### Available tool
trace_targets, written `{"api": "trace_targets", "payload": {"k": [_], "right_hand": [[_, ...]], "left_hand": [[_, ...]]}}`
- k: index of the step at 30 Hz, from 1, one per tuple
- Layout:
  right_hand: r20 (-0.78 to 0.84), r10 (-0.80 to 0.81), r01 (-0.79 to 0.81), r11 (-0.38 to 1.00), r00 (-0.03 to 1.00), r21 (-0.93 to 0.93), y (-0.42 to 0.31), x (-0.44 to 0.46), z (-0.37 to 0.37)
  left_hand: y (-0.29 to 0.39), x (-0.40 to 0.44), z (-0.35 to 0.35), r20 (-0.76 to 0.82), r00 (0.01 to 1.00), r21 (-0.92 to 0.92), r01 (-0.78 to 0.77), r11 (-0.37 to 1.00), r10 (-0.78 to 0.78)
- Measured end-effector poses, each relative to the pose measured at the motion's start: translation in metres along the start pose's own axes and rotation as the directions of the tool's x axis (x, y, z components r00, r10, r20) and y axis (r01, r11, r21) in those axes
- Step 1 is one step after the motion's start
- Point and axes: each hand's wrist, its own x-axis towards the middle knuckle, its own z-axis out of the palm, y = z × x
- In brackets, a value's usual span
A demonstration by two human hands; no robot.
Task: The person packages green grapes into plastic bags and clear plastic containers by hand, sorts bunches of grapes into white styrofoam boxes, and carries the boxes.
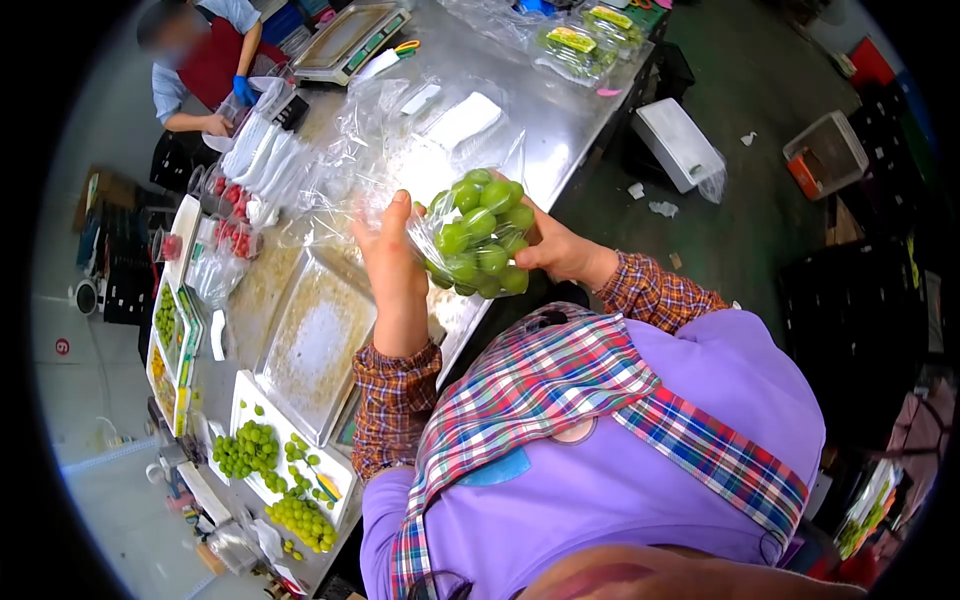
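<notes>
A bunch of green grapes (480,235) in clear plastic film is held up between my two hands, over the near edge of the metal table. My left hand (393,268) grips the film on the left side with its thumb pointing up; its fingers are partly hidden behind the plastic. On the other side, my right hand (567,248) is closed around the bunch, its thumb on the front and the other fingers behind it. Loose film (350,160) spreads over the table behind my left hand.
A scale (318,320) with a metal pan stands left of me. Past it, a white tray (247,388) bears more grapes and yellow-handled scissors. Punnets of red fruit (235,240) sit farther left. Packed grapes (575,50) lie at the far end. A co-worker (215,60) works across the table.
</notes>
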Motion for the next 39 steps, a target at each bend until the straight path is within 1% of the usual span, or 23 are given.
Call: {"api": "trace_targets", "payload": {"k": [1,4,6,8,9,12,13,17,20,21,22,24,25,27,28,29,31,32,34,36,37,38,39], "right_hand": [[0.000,0.007,-0.007,1.000,1.000,-0.013,-0.003,0.004,-0.015],[0.006,0.043,-0.043,0.999,0.999,-0.018,-0.006,0.022,-0.073],[0.004,0.095,-0.094,0.995,0.996,-0.019,-0.020,0.036,-0.100],[0.061,0.110,-0.115,0.991,0.992,0.068,-0.028,0.050,-0.134],[0.097,0.132,-0.143,0.982,0.986,0.121,-0.034,0.056,-0.148],[0.170,0.226,-0.260,0.941,0.959,0.219,-0.044,0.063,-0.177],[0.206,0.246,-0.293,0.924,0.947,0.244,-0.044,0.067,-0.188],[0.303,0.299,-0.407,0.814,0.905,0.414,-0.046,0.073,-0.216],[0.285,0.322,-0.427,0.748,0.903,0.508,-0.038,0.063,-0.224],[0.266,0.320,-0.415,0.746,0.909,0.521,-0.038,0.061,-0.227],[0.243,0.317,-0.399,0.746,0.917,0.533,-0.038,0.059,-0.232],[0.217,0.318,-0.385,0.757,0.923,0.527,-0.043,0.057,-0.236],[0.211,0.322,-0.385,0.770,0.923,0.509,-0.047,0.057,-0.238],[0.184,0.324,-0.372,0.796,0.928,0.478,-0.050,0.055,-0.237],[0.164,0.323,-0.362,0.807,0.932,0.467,-0.053,0.057,-0.237],[0.144,0.322,-0.352,0.817,0.936,0.457,-0.051,0.057,-0.233],[0.143,0.348,-0.373,0.798,0.926,0.473,-0.053,0.061,-0.234],[0.141,0.362,-0.383,0.788,0.921,0.482,-0.053,0.063,-0.236],[0.161,0.341,-0.376,0.797,0.926,0.472,-0.051,0.063,-0.233],[0.191,0.316,-0.369,0.803,0.929,0.469,-0.063,0.068,-0.226],[0.207,0.324,-0.385,0.772,0.923,0.505,-0.063,0.069,-0.226],[0.226,0.334,-0.403,0.739,0.915,0.541,-0.062,0.071,-0.227],[0.248,0.344,-0.423,0.702,0.906,0.574,-0.062,0.074,-0.228]], "left_hand": [[-0.014,0.010,0.009,-0.093,0.994,0.038,0.063,0.997,-0.059],[-0.060,0.043,0.035,-0.130,0.991,0.140,0.048,0.989,-0.030],[-0.077,0.069,0.043,0.016,0.993,0.454,-0.114,0.883,0.120],[-0.088,0.100,0.066,0.200,0.971,0.661,-0.234,0.713,0.134],[-0.094,0.110,0.080,0.200,0.971,0.709,-0.237,0.665,0.133],[-0.053,0.124,0.131,0.084,0.932,0.946,0.037,0.323,-0.353],[-0.063,0.137,0.124,0.067,0.925,0.954,0.050,0.295,-0.374],[-0.078,0.166,0.129,0.113,0.804,0.813,0.263,0.520,-0.583],[-0.088,0.154,0.146,0.108,0.584,0.422,0.706,0.569,-0.804],[-0.082,0.133,0.165,0.098,0.717,0.456,0.584,0.672,-0.690],[-0.093,0.133,0.163,0.171,0.671,0.324,0.653,0.684,-0.721],[-0.099,0.131,0.167,0.138,0.688,0.431,0.606,0.669,-0.712],[-0.106,0.141,0.165,-0.011,0.719,0.648,0.534,0.543,-0.695],[-0.133,0.166,0.142,-0.249,0.810,0.916,0.375,0.143,-0.531],[-0.145,0.170,0.130,-0.083,0.982,0.988,0.103,0.112,-0.171],[-0.150,0.167,0.120,0.144,0.970,0.990,-0.142,-0.021,0.195],[-0.152,0.170,0.118,0.473,0.701,0.875,-0.442,-0.197,0.534],[-0.135,0.170,0.135,0.548,0.608,0.807,-0.566,-0.170,0.574],[-0.119,0.167,0.140,0.716,0.520,0.638,-0.758,-0.135,0.466],[-0.105,0.171,0.129,0.878,0.457,0.467,-0.883,-0.052,0.141],[-0.119,0.174,0.107,0.798,0.602,0.560,-0.755,0.341,0.022],[-0.125,0.170,0.101,0.625,0.780,0.590,-0.436,0.680,-0.043],[-0.129,0.165,0.096,0.445,0.875,0.461,-0.039,0.887,-0.192]]}}
